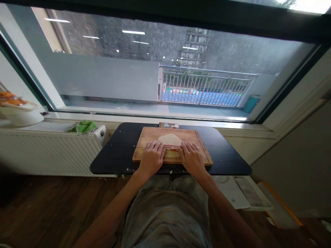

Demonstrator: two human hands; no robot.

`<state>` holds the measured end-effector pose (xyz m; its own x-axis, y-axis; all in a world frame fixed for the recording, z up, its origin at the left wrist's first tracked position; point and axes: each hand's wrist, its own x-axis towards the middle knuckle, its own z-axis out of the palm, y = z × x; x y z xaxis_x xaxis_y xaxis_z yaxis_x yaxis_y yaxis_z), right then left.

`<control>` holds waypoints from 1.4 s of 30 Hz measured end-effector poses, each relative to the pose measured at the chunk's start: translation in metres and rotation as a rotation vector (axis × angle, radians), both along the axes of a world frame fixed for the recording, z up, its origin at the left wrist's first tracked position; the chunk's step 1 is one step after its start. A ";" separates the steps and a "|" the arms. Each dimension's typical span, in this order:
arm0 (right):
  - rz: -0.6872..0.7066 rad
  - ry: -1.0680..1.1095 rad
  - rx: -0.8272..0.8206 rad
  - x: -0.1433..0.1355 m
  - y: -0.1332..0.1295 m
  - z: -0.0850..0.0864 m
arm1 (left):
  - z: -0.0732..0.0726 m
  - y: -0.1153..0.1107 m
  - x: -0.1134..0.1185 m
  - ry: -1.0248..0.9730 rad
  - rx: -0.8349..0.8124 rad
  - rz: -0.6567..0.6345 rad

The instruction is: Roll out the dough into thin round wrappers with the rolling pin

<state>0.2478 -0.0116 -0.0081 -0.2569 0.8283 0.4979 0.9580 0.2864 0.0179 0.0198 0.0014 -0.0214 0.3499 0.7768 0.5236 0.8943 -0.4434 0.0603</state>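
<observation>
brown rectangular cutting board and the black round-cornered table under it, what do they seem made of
Brown rectangular cutting board: likely wood, fairly dull finish; strips of lighter and darker brown show.
Black round-cornered table: perhaps laminate-faced board, low sheen; its even dark surface suggests this, but the core can't be told.

The left hand (153, 155) and the right hand (191, 156) cover parts of the roller (171, 148), whose red print (168, 147) is too small to read, and the roller hides a strip of the dough (170, 138). The left edge cuts off the white bowl (23, 116), its orange contents (10, 99) too blurred to name.
</observation>
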 end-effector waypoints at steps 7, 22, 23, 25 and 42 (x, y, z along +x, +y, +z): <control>-0.004 -0.034 -0.125 0.007 0.029 -0.002 | 0.010 0.025 -0.004 0.107 -0.163 -0.014; -0.073 -0.075 -0.254 -0.001 0.088 0.006 | 0.023 0.087 0.003 0.156 -0.269 0.008; -0.069 -0.073 -0.248 -0.003 0.092 0.005 | 0.023 0.089 0.003 0.157 -0.269 0.008; -0.069 -0.065 -0.234 -0.005 0.097 0.004 | 0.023 0.092 0.005 0.153 -0.271 0.012; 0.013 -0.154 -0.262 -0.015 0.126 -0.009 | 0.024 0.129 0.020 0.090 -0.363 0.049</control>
